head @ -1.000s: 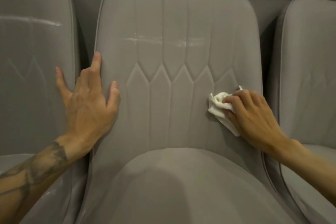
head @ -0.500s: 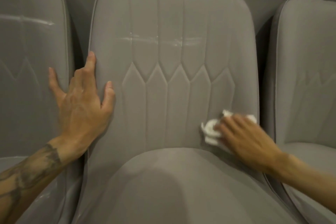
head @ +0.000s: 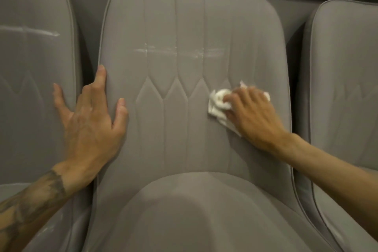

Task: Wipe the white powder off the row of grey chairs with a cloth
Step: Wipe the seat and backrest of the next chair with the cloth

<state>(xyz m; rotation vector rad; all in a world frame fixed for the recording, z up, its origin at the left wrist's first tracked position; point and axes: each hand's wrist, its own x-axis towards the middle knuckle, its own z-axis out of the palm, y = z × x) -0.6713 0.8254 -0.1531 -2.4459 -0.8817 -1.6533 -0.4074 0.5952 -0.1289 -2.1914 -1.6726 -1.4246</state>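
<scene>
A grey padded chair (head: pixel 184 26) fills the middle of the head view, its backrest facing me. A thin streak of white powder (head: pixel 163 50) runs across the backrest at mid height. My right hand (head: pixel 251 116) holds a crumpled white cloth (head: pixel 217 104) against the lower right of the backrest, below the streak. My left hand (head: pixel 92 120) rests with spread fingers on the chair's left edge, its fingers reaching over the gap to the neighbouring chair.
A second grey chair (head: pixel 34 67) stands on the left with its own white streak (head: pixel 41 31) across the backrest. A third grey chair (head: pixel 343 88) stands on the right. A dark wall runs behind the row.
My right hand has moved the cloth down the lower right of the backrest and back up, a little to the left. My left hand has stayed on the chair's left edge.
</scene>
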